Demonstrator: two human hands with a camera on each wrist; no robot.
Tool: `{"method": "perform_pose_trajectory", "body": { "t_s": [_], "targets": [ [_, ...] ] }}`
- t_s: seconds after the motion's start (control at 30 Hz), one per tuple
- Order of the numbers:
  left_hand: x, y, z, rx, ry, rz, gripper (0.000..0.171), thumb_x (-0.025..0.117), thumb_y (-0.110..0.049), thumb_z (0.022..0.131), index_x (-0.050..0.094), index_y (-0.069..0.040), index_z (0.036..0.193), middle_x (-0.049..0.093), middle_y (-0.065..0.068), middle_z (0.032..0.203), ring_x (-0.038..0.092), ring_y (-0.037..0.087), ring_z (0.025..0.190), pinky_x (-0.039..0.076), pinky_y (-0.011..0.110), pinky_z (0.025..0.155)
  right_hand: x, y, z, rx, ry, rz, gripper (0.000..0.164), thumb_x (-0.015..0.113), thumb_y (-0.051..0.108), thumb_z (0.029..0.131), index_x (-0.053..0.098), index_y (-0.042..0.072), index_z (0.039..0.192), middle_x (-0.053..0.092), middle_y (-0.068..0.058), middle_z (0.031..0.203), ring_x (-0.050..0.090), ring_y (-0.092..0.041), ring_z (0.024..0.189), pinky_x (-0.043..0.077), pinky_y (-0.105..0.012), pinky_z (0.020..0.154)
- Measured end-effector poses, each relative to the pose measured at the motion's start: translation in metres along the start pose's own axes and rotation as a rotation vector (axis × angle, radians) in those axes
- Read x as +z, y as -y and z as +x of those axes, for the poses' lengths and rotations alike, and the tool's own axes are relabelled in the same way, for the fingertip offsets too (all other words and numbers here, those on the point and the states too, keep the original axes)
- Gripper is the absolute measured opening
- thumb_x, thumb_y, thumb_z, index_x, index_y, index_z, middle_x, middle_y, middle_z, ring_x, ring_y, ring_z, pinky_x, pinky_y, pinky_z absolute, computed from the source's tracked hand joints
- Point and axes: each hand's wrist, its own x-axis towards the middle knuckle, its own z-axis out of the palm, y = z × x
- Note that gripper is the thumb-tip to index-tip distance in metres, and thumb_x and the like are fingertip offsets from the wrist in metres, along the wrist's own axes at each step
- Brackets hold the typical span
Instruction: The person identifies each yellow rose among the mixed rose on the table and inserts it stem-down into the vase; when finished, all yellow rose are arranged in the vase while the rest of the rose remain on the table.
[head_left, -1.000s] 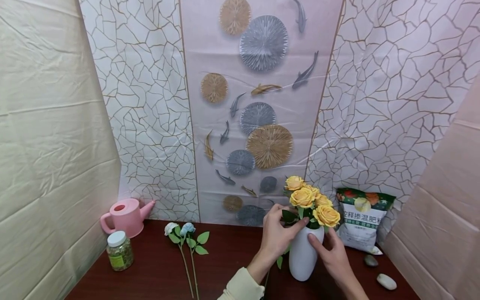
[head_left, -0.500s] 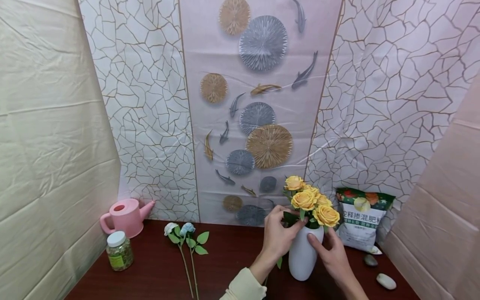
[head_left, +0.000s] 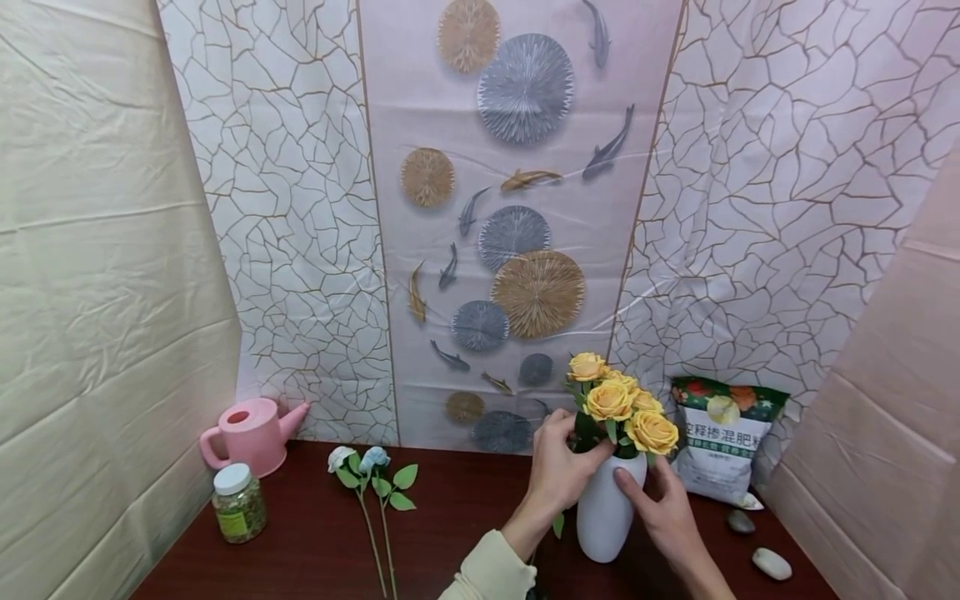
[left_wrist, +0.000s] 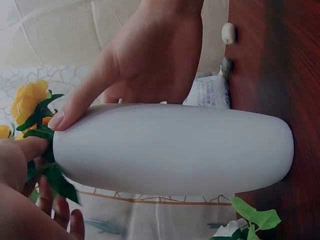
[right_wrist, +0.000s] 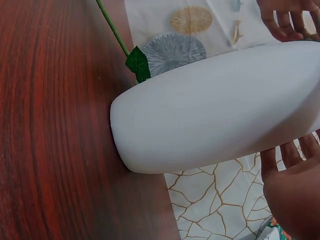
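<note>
A dark wooden table (head_left: pixel 315 542) stands against a wall hanging (head_left: pixel 517 208) printed with fish and round leaves, cracked-pattern sheets to either side. Right of centre on the table a white vase (head_left: pixel 606 517) stands upright, its long axis vertical, narrow mouth up, rounded base on the wood. Yellow roses (head_left: pixel 615 400) rise from its mouth, blooms spread up and slightly to the right.

The left hand (head_left: pixel 558 462) is at the vase's mouth on the left side, fingers curled in among the green leaves and stems just under the blooms; the left wrist view shows a fingertip pressed against the leaves at the rim, but whether it truly pinches a stem cannot be told. A cream sleeve (head_left: pixel 487 575) covers that forearm. The right hand (head_left: pixel 663 508) lies along the right side of the vase, fingers fairly straight and loosely spread, thumb laid flat against the upper wall near the rim.

A printed bag (head_left: pixel 723 442) leans at the far right, two pebbles (head_left: pixel 772 562) near it. At far left sit a pink watering can (head_left: pixel 251 433) and, nearer, a white-capped jar (head_left: pixel 238 502). Two pale flowers (head_left: pixel 360 458) on long stems lie flat between jar and vase.
</note>
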Motion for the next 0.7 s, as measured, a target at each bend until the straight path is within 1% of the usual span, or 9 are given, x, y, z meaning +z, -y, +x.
{"method": "perform_pose_trajectory", "body": {
  "t_s": [0.03, 0.1, 0.17, 0.33, 0.4, 0.47, 0.53, 0.6, 0.7],
  "targets": [
    [0.000, 0.000, 0.000, -0.008, 0.009, 0.005, 0.013, 0.080, -0.045, 0.084, 0.076, -0.033, 0.086, 0.057, -0.011, 0.086, 0.051, 0.007, 0.076, 0.043, 0.020, 0.064, 0.000, 0.000, 0.000, -0.003, -0.001, -0.003, 0.069, 0.061, 0.043, 0.100, 0.026, 0.027, 0.158, 0.031, -0.002, 0.163, 0.029, -0.023, 0.150, 0.038, -0.033, 0.117],
    [-0.001, 0.001, 0.001, -0.028, 0.027, 0.010, 0.014, 0.080, -0.045, 0.082, 0.077, -0.033, 0.087, 0.057, -0.010, 0.086, 0.050, 0.006, 0.075, 0.041, 0.019, 0.062, 0.001, 0.000, 0.000, -0.003, -0.001, -0.014, 0.068, 0.060, 0.044, 0.100, 0.027, 0.029, 0.158, 0.033, 0.000, 0.162, 0.031, -0.021, 0.149, 0.040, -0.017, 0.106],
    [-0.002, 0.003, 0.001, -0.050, 0.046, 0.003, 0.014, 0.081, -0.046, 0.081, 0.078, -0.033, 0.087, 0.057, -0.011, 0.089, 0.049, 0.003, 0.076, 0.043, 0.019, 0.064, 0.002, 0.000, 0.000, -0.003, 0.001, -0.020, 0.067, 0.059, 0.044, 0.100, 0.028, 0.029, 0.157, 0.034, 0.000, 0.161, 0.032, -0.020, 0.148, 0.037, -0.005, 0.095],
    [-0.005, 0.008, -0.001, -0.060, 0.072, 0.002, 0.015, 0.079, -0.049, 0.083, 0.079, -0.035, 0.088, 0.059, -0.014, 0.096, 0.051, 0.002, 0.079, 0.044, 0.020, 0.065, 0.004, 0.000, 0.001, 0.005, 0.008, -0.017, 0.069, 0.059, 0.045, 0.100, 0.026, 0.029, 0.158, 0.032, -0.001, 0.162, 0.032, -0.022, 0.148, 0.038, -0.008, 0.095],
    [-0.007, 0.010, -0.002, -0.043, 0.081, 0.010, 0.016, 0.078, -0.050, 0.085, 0.079, -0.035, 0.091, 0.062, -0.015, 0.100, 0.052, 0.002, 0.080, 0.045, 0.019, 0.065, 0.004, 0.000, 0.002, 0.010, 0.009, -0.017, 0.070, 0.059, 0.045, 0.100, 0.025, 0.029, 0.159, 0.032, -0.001, 0.163, 0.032, -0.022, 0.148, 0.039, -0.009, 0.096],
    [-0.010, 0.012, -0.004, -0.030, 0.093, 0.004, 0.019, 0.077, -0.050, 0.085, 0.078, -0.035, 0.096, 0.064, -0.015, 0.104, 0.056, 0.001, 0.083, 0.048, 0.019, 0.069, 0.004, 0.000, 0.002, 0.014, 0.009, -0.017, 0.070, 0.059, 0.046, 0.100, 0.025, 0.029, 0.159, 0.032, -0.002, 0.163, 0.034, -0.020, 0.147, 0.040, -0.009, 0.095],
    [-0.015, 0.015, -0.006, -0.017, 0.103, -0.012, 0.023, 0.077, -0.050, 0.086, 0.076, -0.035, 0.103, 0.066, -0.015, 0.108, 0.060, -0.001, 0.088, 0.052, 0.019, 0.074, 0.005, -0.001, 0.002, 0.017, 0.006, -0.021, 0.069, 0.059, 0.045, 0.100, 0.026, 0.028, 0.158, 0.035, -0.003, 0.161, 0.039, -0.013, 0.142, 0.042, -0.010, 0.094],
    [-0.021, 0.019, -0.009, -0.012, 0.111, -0.032, 0.027, 0.076, -0.050, 0.087, 0.074, -0.036, 0.110, 0.068, -0.014, 0.111, 0.063, -0.001, 0.092, 0.055, 0.021, 0.080, 0.005, -0.003, 0.002, 0.021, -0.001, -0.024, 0.066, 0.059, 0.045, 0.100, 0.029, 0.027, 0.156, 0.039, -0.005, 0.158, 0.046, -0.002, 0.132, 0.045, -0.011, 0.092],
    [-0.037, 0.028, -0.016, 0.014, 0.113, -0.042, 0.028, 0.075, -0.046, 0.089, 0.071, -0.037, 0.115, 0.070, -0.012, 0.112, 0.067, 0.003, 0.097, 0.059, 0.029, 0.085, 0.004, -0.006, 0.001, 0.023, -0.008, -0.016, 0.062, 0.060, 0.043, 0.100, 0.034, 0.023, 0.153, 0.046, -0.007, 0.153, 0.051, 0.009, 0.118, 0.048, -0.014, 0.090]
  ]
}}
